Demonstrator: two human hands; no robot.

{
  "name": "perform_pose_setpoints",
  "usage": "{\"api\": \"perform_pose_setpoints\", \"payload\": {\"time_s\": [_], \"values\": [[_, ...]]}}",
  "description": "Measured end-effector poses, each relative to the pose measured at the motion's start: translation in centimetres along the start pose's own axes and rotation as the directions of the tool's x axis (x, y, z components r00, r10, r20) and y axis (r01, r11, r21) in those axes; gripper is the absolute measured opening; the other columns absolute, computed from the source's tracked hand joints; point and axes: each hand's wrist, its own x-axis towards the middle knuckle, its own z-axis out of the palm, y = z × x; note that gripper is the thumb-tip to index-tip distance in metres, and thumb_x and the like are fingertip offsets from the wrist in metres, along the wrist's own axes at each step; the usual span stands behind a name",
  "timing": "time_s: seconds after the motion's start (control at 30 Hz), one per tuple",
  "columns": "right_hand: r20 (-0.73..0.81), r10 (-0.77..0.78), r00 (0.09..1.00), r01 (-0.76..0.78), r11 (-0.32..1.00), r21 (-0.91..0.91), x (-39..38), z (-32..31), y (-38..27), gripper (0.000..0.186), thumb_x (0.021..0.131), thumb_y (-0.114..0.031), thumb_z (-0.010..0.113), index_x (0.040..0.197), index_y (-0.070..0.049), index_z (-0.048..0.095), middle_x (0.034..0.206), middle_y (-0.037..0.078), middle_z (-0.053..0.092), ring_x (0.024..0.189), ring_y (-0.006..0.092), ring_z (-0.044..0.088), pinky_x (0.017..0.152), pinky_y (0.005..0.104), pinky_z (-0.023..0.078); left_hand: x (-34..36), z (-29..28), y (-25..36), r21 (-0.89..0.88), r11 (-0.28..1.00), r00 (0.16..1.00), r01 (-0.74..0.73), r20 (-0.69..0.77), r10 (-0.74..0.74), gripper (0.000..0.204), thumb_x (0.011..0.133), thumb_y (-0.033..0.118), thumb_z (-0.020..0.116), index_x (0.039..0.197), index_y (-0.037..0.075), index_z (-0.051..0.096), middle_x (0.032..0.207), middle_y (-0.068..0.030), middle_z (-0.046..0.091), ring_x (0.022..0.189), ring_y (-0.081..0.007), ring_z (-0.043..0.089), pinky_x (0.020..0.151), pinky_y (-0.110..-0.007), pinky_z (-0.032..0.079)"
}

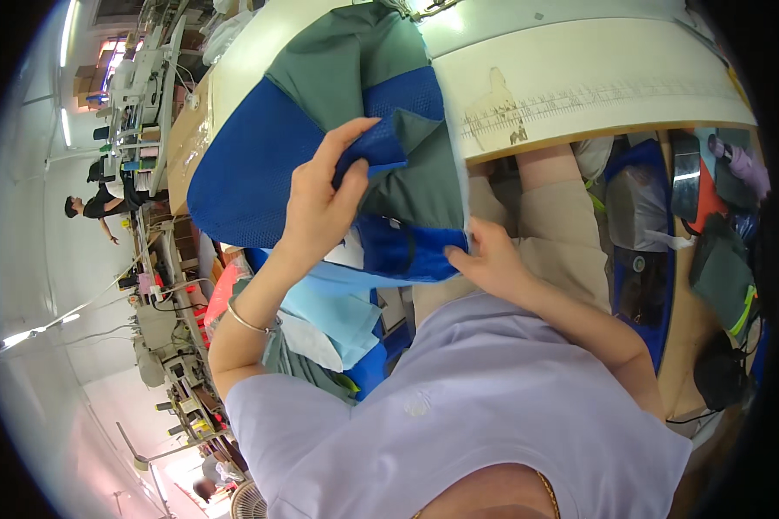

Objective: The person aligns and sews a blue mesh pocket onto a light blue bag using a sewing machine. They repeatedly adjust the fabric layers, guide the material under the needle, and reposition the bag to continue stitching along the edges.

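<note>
One blue-and-green fabric piece (pixel 255 169): lying on white table (pixel 597 65), overhanging its edge; weight could be dragging it off.
Left hand (pixel 320 195): pinching blue mesh flap (pixel 384 149); uneven pulling could be skewing it.
Right hand (pixel 495 261): gripping lower edge; loosening could be letting it curl.

A pale lavender shirt (pixel 511 389) has short sleeves (pixel 277 424) and a small tonal emblem (pixel 418 402). Below the shirt are beige shorts (pixel 563 246); at its collar (pixel 459 480), a gold-toned chain (pixel 549 495); beyond its left sleeve, a thin silver-toned bangle (pixel 249 323). The left hand (pixel 318 203) and right hand (pixel 495 259) are bare.
</note>
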Motion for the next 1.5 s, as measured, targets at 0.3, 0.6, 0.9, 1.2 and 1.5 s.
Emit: {"api": "perform_pose_setpoints", "payload": {"time_s": [0.3,0.6,0.9,1.2,1.5], "values": [[0.026,0.122,0.992,-0.122,0.992,-0.019,0.2,-0.7,-5.6,0.045,0.095,-0.022,0.076,0.066,0.002,0.051,0.052,0.010,0.051,0.051,0.0082,0.043,0.046,0.0338,0.036,3.3,-3.4,0.4,-0.027,0.987,0.809,-0.160,0.569,0.147,0.022,0.091,0.000,0.057,0.104,-0.003,0.074,0.097,-0.0176,0.075,0.082,-0.0297,0.073,0.078,-0.036,0.057],[0.090,-0.126,0.988,0.141,0.972,-0.187,-0.1,-1.0,-9.0,0.029,0.090,-0.014,0.076,0.078,0.001,0.055,0.060,0.018,0.061,0.051,0.0367,0.060,0.049,0.0433,0.046,13.6,1.8,-2.6,0.288,0.669,0.727,-0.685,0.316,0.609,0.029,0.072,-0.010,0.060,0.092,0.008,0.070,0.095,-0.0062,0.069,0.109,-0.0329,0.064,0.096,-0.044,0.051],[0.103,-0.094,0.990,0.109,0.982,-0.155,-0.6,-1.6,-7.5,0.023,0.087,-0.009,0.076,0.083,0.002,0.056,0.060,0.019,0.060,0.054,0.0383,0.062,0.051,0.0452,0.048,14.6,1.9,-1.6,0.054,0.690,0.623,-0.722,0.486,0.613,0.023,0.062,-0.010,0.059,0.076,0.008,0.061,0.080,-0.0048,0.060,0.094,-0.0289,0.062,0.092,-0.041,0.051],[0.115,-0.078,0.990,0.097,0.980,-0.174,-1.0,-2.3,-8.0,0.017,0.088,-0.007,0.073,0.087,0.001,0.058,0.067,0.019,0.064,0.058,0.0379,0.065,0.056,0.0457,0.051,10.5,2.1,0.7,-0.084,0.681,0.505,-0.728,0.606,0.615,0.017,0.060,0.000,0.067,0.074,0.009,0.062,0.076,-0.0025,0.056,0.085,-0.0277,0.059,0.094,-0.041,0.050],[0.166,-0.098,0.981,0.126,0.978,-0.168,-1.7,-2.3,-6.0,0.015,0.091,-0.011,0.073,0.094,0.002,0.066,0.071,0.017,0.070,0.062,0.0327,0.070,0.058,0.0404,0.055,6.2,4.1,1.0,-0.108,0.630,0.412,-0.769,0.670,0.617,0.017,0.064,0.014,0.067,0.064,0.010,0.051,0.064,-0.0022,0.044,0.070,-0.0210,0.053,0.076,-0.035,0.046]]}}
